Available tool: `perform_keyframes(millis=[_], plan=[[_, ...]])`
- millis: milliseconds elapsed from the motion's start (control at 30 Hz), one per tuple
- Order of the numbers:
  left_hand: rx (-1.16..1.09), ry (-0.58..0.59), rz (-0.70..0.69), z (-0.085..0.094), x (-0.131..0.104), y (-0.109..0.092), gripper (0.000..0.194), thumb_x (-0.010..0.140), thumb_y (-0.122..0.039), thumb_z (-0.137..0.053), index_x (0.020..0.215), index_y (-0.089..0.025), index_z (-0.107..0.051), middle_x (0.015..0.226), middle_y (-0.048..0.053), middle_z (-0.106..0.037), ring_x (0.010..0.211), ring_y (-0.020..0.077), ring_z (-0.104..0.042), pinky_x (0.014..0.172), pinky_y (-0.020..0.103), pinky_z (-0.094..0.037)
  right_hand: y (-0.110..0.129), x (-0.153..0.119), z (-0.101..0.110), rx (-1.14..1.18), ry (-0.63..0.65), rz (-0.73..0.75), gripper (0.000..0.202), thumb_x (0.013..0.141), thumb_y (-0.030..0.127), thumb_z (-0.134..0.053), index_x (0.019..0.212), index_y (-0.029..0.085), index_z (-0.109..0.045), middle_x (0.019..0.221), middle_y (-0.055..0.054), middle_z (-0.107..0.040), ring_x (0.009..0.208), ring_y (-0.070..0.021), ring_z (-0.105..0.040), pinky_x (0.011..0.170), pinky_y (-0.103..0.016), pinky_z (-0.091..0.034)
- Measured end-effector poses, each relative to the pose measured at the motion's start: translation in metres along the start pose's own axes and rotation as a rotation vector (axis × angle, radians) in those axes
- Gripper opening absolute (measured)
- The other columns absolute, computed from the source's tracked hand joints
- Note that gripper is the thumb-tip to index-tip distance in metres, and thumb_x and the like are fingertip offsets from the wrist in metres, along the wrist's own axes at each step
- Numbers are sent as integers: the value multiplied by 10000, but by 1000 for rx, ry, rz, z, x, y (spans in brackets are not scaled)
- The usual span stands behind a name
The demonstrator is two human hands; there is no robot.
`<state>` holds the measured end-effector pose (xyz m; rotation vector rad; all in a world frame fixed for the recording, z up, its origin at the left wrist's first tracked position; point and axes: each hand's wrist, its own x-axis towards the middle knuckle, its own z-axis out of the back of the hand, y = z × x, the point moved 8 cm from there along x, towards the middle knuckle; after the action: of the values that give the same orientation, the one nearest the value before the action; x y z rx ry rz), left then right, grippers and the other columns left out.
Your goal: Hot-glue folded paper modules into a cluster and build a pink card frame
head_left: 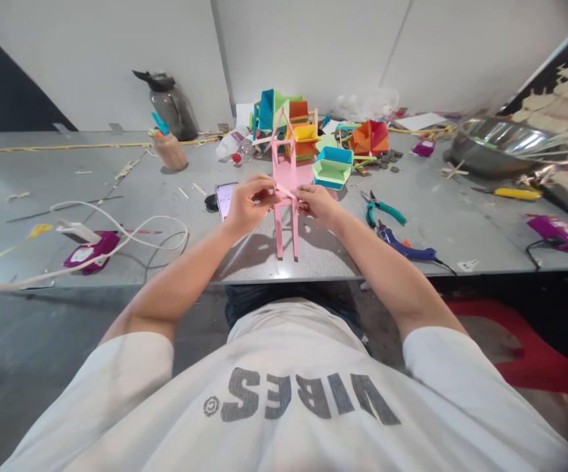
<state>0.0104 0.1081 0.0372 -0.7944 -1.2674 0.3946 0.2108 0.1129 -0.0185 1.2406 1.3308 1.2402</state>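
Observation:
In the middle of the table stands a pink frame of flat sticks [279, 229], with two long legs toward me and a raised part at the back. Across its middle lies a short pale pink stick [284, 190]. My left hand [250, 204] pinches the stick's left end between thumb and fingers. At the other end, my right hand [319, 204] has its fingertips closed on the stick, close against the frame. The fingertips partly cover the stick's ends. Just behind the frame sits a blue and green paper box [333, 168].
Pliers [386, 211] and a blue glue gun [406, 244] lie at right, before a steel bowl [505, 147]. A phone [225, 198] lies left of the frame. Farther left are a cabled purple power block [92, 252], a wooden cup [170, 152] and a dark jug [173, 108].

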Motion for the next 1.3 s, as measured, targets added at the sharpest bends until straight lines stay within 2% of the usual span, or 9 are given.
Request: perform_keyframes(millis=[233, 400, 533, 633, 767, 900, 1067, 1200, 1300], plan=[[-213, -166, 331, 8, -1, 20, 477, 919, -637, -1028, 893, -227, -786, 894, 5, -760, 598, 75, -632, 541, 229, -477, 13, -3, 8, -47, 0, 89, 568, 890, 592, -1051, 742, 234, -636, 599, 52, -537, 557, -90, -473, 498, -209, -404], [-300, 247, 842, -23, -21, 49, 389, 814, -456, -1042, 925, -162, -811, 855, 76, -817, 587, 140, -738, 524, 247, -556, 25, -13, 3, -115, 134, 149, 650, 784, 739, -1068, 735, 221, -679, 613, 44, -555, 582, -90, -449, 526, -232, -355], [-308, 420, 811, -38, -29, 39, 330, 673, -329, -1057, 824, -142, -830, 715, 63, -767, 535, 95, -655, 494, 203, -469, 26, -18, -3, -173, 187, 128, 716, 757, 835, -1052, 728, 215, -695, 635, 37, -556, 605, -97, -434, 562, -252, -338], [-309, 389, 793, -40, -30, 32, 282, 649, -308, -1030, 744, -154, -814, 672, 40, -728, 529, 77, -609, 477, 194, -423, 34, -17, 9, -263, 71, 116, 670, 917, 827, -949, 777, 220, -703, 684, 9, -615, 615, -121, -488, 602, -274, -409], [-375, 249, 754, -33, -21, 28, 277, 664, -308, -1018, 758, -162, -802, 697, 15, -722, 555, 78, -636, 503, 196, -469, 56, -22, 57, -903, -347, 98, 403, 1152, 552, -754, 928, 219, -777, 943, -100, -826, 853, -222, -739, 808, -339, -576], [-417, 92, 723, -19, -12, 32, 241, 729, -264, -1010, 821, -190, -800, 746, 9, -775, 625, 110, -716, 603, 223, -601, 42, -23, 87, -1470, -349, -206, 195, 1052, 349, -848, 1114, 164, -856, 1295, -257, -885, 1291, -410, -832, 1061, -488, -629], [-560, -78, 635, -6, -5, 34, 260, 765, -168, -992, 819, -208, -741, 798, -25, -774, 676, 75, -719, 631, 188, -584, 19, -16, 96, -1450, -280, -210, 330, 909, 167, -922, 1230, 155, -846, 1316, -258, -879, 1281, -412, -834, 1047, -481, -645], [-584, -141, 658, -2, -4, 35, 306, 819, -194, -974, 806, -229, -670, 771, -39, -753, 677, 89, -734, 623, 204, -577, 20, -9, 101, -1300, -321, -98, 269, 787, 90, -963, 914, 220, -765, 952, -148, -815, 1106, -369, -792, 1026, -496, -628], [-569, -203, 687, 2, -4, 35, 374, 889, -221, -946, 779, -243, -590, 686, -62, -678, 625, 87, -703, 613, 208, -563, 20, -6, 106, -1095, -333, -40, 428, 708, -39, -911, 667, 259, -607, 673, -23, -569, 997, -326, -725, 1028, -490, -587]])
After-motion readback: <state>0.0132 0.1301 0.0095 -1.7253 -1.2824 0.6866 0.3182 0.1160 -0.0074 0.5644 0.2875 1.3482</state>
